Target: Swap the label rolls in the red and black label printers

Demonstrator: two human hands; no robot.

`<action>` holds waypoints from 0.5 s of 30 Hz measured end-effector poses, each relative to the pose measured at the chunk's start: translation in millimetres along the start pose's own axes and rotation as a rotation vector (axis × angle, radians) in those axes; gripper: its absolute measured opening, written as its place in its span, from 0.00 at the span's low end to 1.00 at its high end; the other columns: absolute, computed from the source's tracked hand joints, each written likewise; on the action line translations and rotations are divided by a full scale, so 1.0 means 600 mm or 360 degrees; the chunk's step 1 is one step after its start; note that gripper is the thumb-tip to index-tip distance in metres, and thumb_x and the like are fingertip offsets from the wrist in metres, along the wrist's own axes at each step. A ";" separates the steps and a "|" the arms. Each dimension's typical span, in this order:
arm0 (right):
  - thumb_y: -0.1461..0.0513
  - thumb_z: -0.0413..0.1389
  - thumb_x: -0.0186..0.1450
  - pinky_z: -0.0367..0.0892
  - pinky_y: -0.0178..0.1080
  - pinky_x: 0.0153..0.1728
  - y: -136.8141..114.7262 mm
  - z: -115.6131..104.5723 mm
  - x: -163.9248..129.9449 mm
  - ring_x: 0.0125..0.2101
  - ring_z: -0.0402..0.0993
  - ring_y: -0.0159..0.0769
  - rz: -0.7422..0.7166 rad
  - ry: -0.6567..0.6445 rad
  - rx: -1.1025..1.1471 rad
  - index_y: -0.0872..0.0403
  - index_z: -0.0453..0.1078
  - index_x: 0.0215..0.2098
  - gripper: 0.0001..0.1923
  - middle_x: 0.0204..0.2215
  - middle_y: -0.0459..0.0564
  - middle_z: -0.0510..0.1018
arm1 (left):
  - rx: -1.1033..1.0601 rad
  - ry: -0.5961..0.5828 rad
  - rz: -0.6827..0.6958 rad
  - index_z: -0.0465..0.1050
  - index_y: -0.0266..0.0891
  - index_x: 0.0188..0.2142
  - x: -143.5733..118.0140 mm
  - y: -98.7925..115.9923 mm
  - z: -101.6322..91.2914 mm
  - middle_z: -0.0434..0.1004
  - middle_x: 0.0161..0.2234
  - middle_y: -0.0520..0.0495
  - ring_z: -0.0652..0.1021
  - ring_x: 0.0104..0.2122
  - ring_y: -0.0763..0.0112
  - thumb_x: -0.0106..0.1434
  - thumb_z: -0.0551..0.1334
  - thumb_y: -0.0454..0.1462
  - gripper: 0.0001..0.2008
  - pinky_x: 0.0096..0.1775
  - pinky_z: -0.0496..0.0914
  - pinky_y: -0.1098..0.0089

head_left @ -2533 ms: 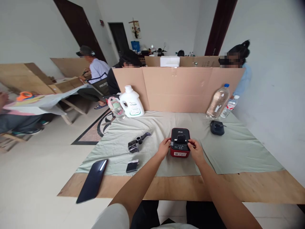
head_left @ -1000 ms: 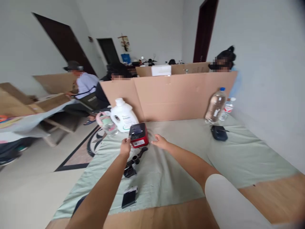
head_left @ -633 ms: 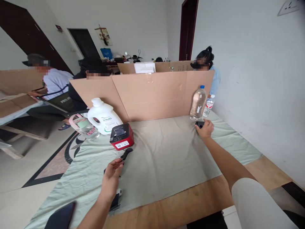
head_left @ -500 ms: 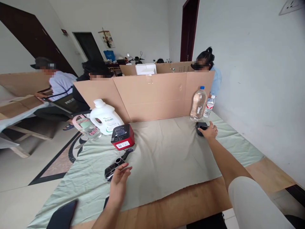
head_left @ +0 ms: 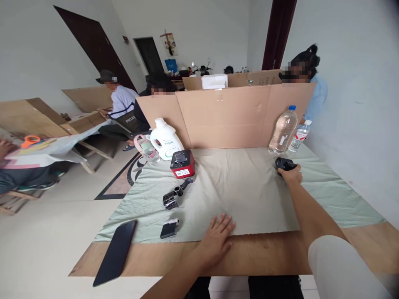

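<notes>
My right hand (head_left: 292, 173) reaches far to the right and closes over a small black device (head_left: 283, 163) lying on the pale green cloth (head_left: 249, 195) near the water bottles. My left hand (head_left: 216, 237) rests flat, fingers spread, at the cloth's near edge, holding nothing. A red and black box-shaped device (head_left: 182, 163) stands at the back left of the cloth, beside a white jug (head_left: 166, 139). In front of it lies a black bracket part (head_left: 175, 194), and closer to me a small black and silver piece (head_left: 169, 229).
A dark phone (head_left: 116, 252) lies on the wooden table's (head_left: 268, 257) near left corner. Two water bottles (head_left: 283, 130) stand at the back right against a cardboard screen (head_left: 230, 116). A pink-lidded cup (head_left: 146, 148) sits by the jug. Other people sit beyond the screen and at left.
The red device went from between both hands to the back left near the jug. My right hand crossed to the black device at right; my left hand dropped flat onto the near edge.
</notes>
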State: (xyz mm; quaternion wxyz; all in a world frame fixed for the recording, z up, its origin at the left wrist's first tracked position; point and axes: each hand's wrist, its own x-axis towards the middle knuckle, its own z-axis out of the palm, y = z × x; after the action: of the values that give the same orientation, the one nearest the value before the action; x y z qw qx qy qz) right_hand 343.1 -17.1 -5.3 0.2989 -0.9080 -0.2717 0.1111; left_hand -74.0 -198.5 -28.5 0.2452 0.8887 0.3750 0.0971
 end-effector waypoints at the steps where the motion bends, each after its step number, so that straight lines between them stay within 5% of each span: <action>1: 0.48 0.64 0.45 0.60 0.52 0.51 0.002 -0.005 -0.005 0.53 0.65 0.59 -0.0002 -0.0023 0.0029 0.59 0.42 0.65 0.58 0.52 0.71 0.67 | 0.0058 -0.0061 0.0038 0.49 0.49 0.64 -0.002 0.005 0.006 0.47 0.66 0.48 0.48 0.65 0.58 0.65 0.53 0.42 0.29 0.62 0.43 0.48; 6: 0.47 0.64 0.45 0.63 0.48 0.50 0.004 -0.017 -0.075 0.52 0.68 0.54 -0.0233 -0.0109 0.0214 0.55 0.44 0.64 0.56 0.53 0.64 0.68 | 0.0125 -0.0077 0.0047 0.51 0.50 0.64 -0.019 0.011 0.014 0.48 0.66 0.48 0.48 0.65 0.58 0.67 0.51 0.44 0.26 0.62 0.42 0.48; 11: 0.48 0.63 0.46 0.63 0.44 0.51 -0.011 0.012 -0.225 0.52 0.67 0.48 -0.0587 -0.0267 0.0465 0.54 0.49 0.63 0.51 0.55 0.59 0.67 | 0.0099 -0.0123 0.0105 0.50 0.50 0.64 -0.036 0.019 0.008 0.47 0.66 0.49 0.45 0.65 0.56 0.67 0.51 0.44 0.27 0.62 0.40 0.46; 15: 0.49 0.62 0.46 0.60 0.49 0.53 -0.019 0.053 -0.345 0.53 0.64 0.52 -0.0877 -0.0364 0.0499 0.58 0.52 0.61 0.49 0.54 0.62 0.67 | 0.0081 -0.0135 0.0127 0.50 0.50 0.64 -0.041 0.024 0.006 0.48 0.66 0.48 0.46 0.65 0.56 0.66 0.52 0.44 0.27 0.62 0.40 0.45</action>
State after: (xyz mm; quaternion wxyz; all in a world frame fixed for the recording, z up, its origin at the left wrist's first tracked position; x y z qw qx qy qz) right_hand 155.4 -110.1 -15.5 0.4214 -0.7251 -0.5182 0.1678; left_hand -81.1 -226.2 -24.2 0.2342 0.9122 0.3309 0.0593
